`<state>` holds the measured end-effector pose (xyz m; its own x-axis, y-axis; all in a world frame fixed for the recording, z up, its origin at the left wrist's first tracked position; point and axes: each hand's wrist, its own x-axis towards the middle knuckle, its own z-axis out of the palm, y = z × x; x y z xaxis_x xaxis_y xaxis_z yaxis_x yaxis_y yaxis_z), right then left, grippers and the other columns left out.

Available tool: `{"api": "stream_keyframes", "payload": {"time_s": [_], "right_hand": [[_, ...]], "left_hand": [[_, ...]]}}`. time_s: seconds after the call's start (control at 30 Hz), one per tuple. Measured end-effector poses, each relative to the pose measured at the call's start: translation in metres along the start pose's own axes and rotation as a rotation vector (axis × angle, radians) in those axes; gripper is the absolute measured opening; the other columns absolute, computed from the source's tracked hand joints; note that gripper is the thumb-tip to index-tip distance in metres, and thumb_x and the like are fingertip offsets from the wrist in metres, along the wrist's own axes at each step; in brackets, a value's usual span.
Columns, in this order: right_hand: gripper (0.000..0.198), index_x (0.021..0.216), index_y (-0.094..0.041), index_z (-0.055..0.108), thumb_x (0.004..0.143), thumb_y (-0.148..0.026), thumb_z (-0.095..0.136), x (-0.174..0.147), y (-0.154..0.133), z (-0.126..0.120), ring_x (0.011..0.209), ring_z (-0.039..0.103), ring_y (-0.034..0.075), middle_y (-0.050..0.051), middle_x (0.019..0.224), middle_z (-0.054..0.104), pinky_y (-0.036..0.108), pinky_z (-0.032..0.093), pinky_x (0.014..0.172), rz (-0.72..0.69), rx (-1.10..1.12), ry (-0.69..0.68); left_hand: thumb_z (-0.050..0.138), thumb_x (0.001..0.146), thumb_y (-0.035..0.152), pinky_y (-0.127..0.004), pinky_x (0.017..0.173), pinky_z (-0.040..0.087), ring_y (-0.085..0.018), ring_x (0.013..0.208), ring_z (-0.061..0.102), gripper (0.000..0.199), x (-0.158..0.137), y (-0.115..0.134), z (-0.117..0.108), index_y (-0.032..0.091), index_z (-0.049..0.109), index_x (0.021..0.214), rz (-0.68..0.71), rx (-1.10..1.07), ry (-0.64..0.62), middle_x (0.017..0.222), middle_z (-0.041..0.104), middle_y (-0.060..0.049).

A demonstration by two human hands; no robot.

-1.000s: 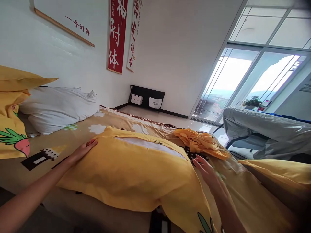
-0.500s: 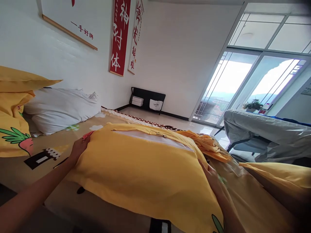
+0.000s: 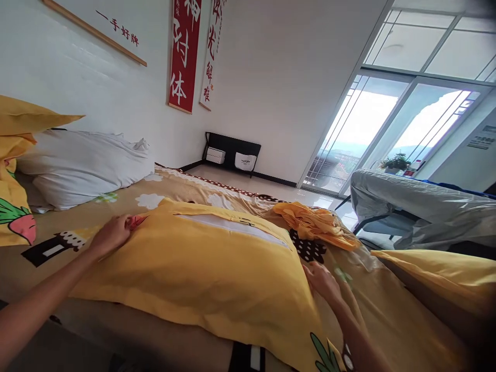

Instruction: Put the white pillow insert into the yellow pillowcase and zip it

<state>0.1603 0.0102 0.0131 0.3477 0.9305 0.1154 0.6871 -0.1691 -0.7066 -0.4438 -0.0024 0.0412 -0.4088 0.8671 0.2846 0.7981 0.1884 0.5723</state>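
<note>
A yellow pillowcase (image 3: 201,268) with a white pillow (image 3: 232,225) inside lies across the bed before me. The white shows through a long slit near the far side. My left hand (image 3: 114,235) is closed on the left edge, where a reddish printed patch (image 3: 138,221) sticks out. At the opposite edge, my right hand (image 3: 322,279) pinches the yellow cloth, its fingertips partly hidden. A green leaf print marks the near right corner.
On the patterned bedsheet (image 3: 186,188) lie a white pillow (image 3: 89,165), a crumpled yellow cloth (image 3: 315,225) and another yellow pillowcase (image 3: 445,274) at right. Yellow bedding with a carrot print (image 3: 21,227) is at far left. A plastic-covered table (image 3: 422,201) stands beyond the bed.
The filled pillowcase has shifted left and lies flatter, both hands moving left with it. More of the dotted sheet shows beside the crumpled cloth. The view has tilted slightly down.
</note>
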Motion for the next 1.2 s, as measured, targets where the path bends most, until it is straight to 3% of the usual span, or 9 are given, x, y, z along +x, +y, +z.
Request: {"api": "stream_keyframes", "payload": {"time_s": [0.1,0.27,0.4,0.5,0.57,0.67,0.77,0.93,1.2], "right_hand": [[0.037,0.102,-0.014,0.065,0.071,-0.034,0.059,0.017,-0.035,-0.020,0.122,0.048,0.036,0.019,0.122,0.058,0.051,0.030,0.108,-0.154,-0.095,0.090],[0.049,0.123,-0.019,0.058,0.084,-0.049,0.049,0.043,-0.137,-0.037,0.127,0.045,0.026,0.010,0.134,0.054,0.043,0.028,0.111,-0.484,-0.170,0.200],[0.053,0.130,-0.020,0.053,0.091,-0.053,0.038,0.045,-0.184,0.002,0.130,0.044,0.028,0.012,0.139,0.051,0.050,0.029,0.108,-0.624,-0.240,0.277],[0.053,0.134,-0.017,0.050,0.094,-0.048,0.034,0.028,-0.167,0.066,0.138,0.035,0.027,0.014,0.144,0.045,0.050,0.028,0.109,-0.570,-0.376,0.120],[0.051,0.136,-0.017,0.049,0.097,-0.043,0.029,0.014,-0.144,0.106,0.138,0.034,0.024,0.012,0.145,0.045,0.047,0.028,0.111,-0.551,-0.443,-0.032],[0.050,0.143,-0.024,0.042,0.098,-0.042,0.030,0.001,-0.122,0.131,0.143,0.024,0.020,0.004,0.152,0.033,0.046,0.018,0.116,-0.571,-0.493,-0.085],[0.049,0.145,-0.027,0.038,0.099,-0.041,0.028,0.003,-0.122,0.124,0.144,0.021,0.017,0.000,0.154,0.029,0.045,0.017,0.117,-0.538,-0.517,-0.135],[0.050,0.145,-0.027,0.039,0.098,-0.041,0.029,0.005,-0.128,0.106,0.144,0.022,0.017,0.000,0.153,0.031,0.043,0.017,0.118,-0.540,-0.480,-0.162],[0.061,0.146,-0.024,0.037,0.093,-0.055,0.034,0.011,-0.090,0.068,0.145,0.020,0.019,0.001,0.154,0.028,0.044,0.017,0.119,-0.575,-0.393,-0.252]], "left_hand": [[0.044,0.085,0.028,-0.035,0.101,0.041,-0.027,0.119,0.054,0.039,0.002,0.052,-0.008,0.016,0.053,0.121,0.174,0.000,0.071,0.129,0.057,-0.007],[0.039,0.090,0.030,-0.049,0.114,0.019,-0.028,0.136,0.037,0.045,0.018,0.189,-0.012,0.013,0.049,0.131,0.679,0.011,0.138,0.143,0.047,-0.010],[0.034,0.096,0.036,-0.059,0.111,-0.001,-0.030,0.144,0.019,0.048,0.052,0.264,0.017,0.010,0.043,0.136,0.791,-0.089,0.151,0.151,0.033,-0.013],[0.023,0.099,0.042,-0.060,0.112,-0.002,-0.028,0.146,0.011,0.051,0.061,0.256,0.070,0.017,0.038,0.141,0.632,-0.015,-0.033,0.156,0.025,-0.010],[0.015,0.099,0.045,-0.058,0.114,0.004,-0.025,0.146,0.012,0.053,0.057,0.227,0.109,0.026,0.035,0.144,0.373,0.157,-0.303,0.157,0.024,-0.004],[0.020,0.097,0.044,-0.059,0.112,0.017,-0.027,0.142,0.028,0.050,0.052,0.183,0.149,0.029,0.048,0.136,0.261,0.247,-0.501,0.149,0.041,-0.004],[0.017,0.096,0.049,-0.059,0.112,0.017,-0.026,0.140,0.031,0.053,0.058,0.168,0.158,0.034,0.049,0.136,0.243,0.268,-0.546,0.150,0.040,0.000],[0.013,0.095,0.052,-0.052,0.114,0.019,-0.022,0.137,0.037,0.057,0.058,0.171,0.145,0.034,0.049,0.135,0.246,0.253,-0.524,0.147,0.044,0.002],[0.018,0.094,0.052,-0.047,0.112,0.025,-0.023,0.128,0.048,0.055,0.044,0.172,0.141,0.031,0.057,0.127,0.221,0.277,-0.439,0.138,0.054,-0.001]]}}
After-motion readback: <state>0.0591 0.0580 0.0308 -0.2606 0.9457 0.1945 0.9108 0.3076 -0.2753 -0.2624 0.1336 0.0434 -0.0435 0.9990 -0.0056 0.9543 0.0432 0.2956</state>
